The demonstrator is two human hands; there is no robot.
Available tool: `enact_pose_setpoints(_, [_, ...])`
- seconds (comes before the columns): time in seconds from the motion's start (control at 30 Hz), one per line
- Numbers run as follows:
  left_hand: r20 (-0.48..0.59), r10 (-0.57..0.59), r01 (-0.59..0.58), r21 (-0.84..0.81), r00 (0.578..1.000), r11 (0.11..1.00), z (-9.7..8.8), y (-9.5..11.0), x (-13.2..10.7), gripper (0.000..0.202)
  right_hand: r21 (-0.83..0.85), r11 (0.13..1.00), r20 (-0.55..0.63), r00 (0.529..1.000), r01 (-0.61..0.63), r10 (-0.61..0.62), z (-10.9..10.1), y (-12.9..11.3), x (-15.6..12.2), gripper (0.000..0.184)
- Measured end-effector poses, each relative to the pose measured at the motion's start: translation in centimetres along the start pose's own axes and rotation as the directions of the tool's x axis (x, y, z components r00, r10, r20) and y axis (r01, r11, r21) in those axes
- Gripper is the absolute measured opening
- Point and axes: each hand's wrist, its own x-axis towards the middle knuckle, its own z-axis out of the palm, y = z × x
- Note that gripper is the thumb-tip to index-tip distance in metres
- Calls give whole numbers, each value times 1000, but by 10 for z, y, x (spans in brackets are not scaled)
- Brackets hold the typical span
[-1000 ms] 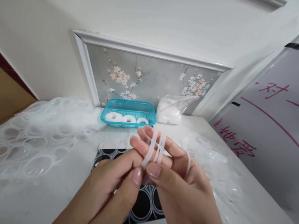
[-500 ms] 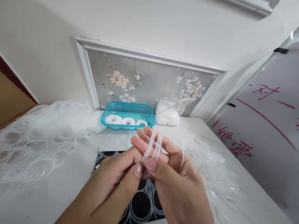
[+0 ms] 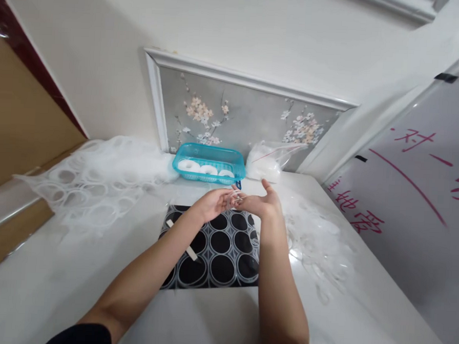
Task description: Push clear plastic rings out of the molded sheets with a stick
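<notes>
My left hand (image 3: 211, 204) and my right hand (image 3: 261, 203) meet over the far edge of a black mat (image 3: 223, 242) printed with circles. Thin whitish elastic bands (image 3: 233, 199) show between them, small and blurred. The left fingers are closed on these bands. On the right, the thumb is spread upward and the fingers stretch toward the left hand, touching the bands; how the bands loop around them I cannot make out. A slim white-handled tool with a dark tip (image 3: 191, 252) lies on the mat, partly hidden by my left forearm.
Behind my hands stand a blue basket (image 3: 211, 149) with white rings (image 3: 208, 170) and a clear bag (image 3: 266, 163) of white material. Sheets full of round holes (image 3: 102, 175) pile up on the left. Translucent loops (image 3: 318, 238) lie scattered at right; cardboard (image 3: 21, 104) stands far left.
My hands have moved forward, away from me, and look smaller. The right thumb has lifted away from the bands. The view has shifted, showing more of the mat and the white-handled tool.
</notes>
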Motion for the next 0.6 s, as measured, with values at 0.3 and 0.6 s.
enact_pose_setpoints(0.3, [-28, -24, 15, -264, 999, 964, 20, -27, -1, 22, 191, 976, -137, 982, -101, 128, -26, -13, -17, 81])
enact_pose_setpoints(0.6, [-5, -32, 27, -427, 999, 904, 44, -41, -11, 31, 338, 939, -111, 987, -70, 114, -52, -28, -32, 80])
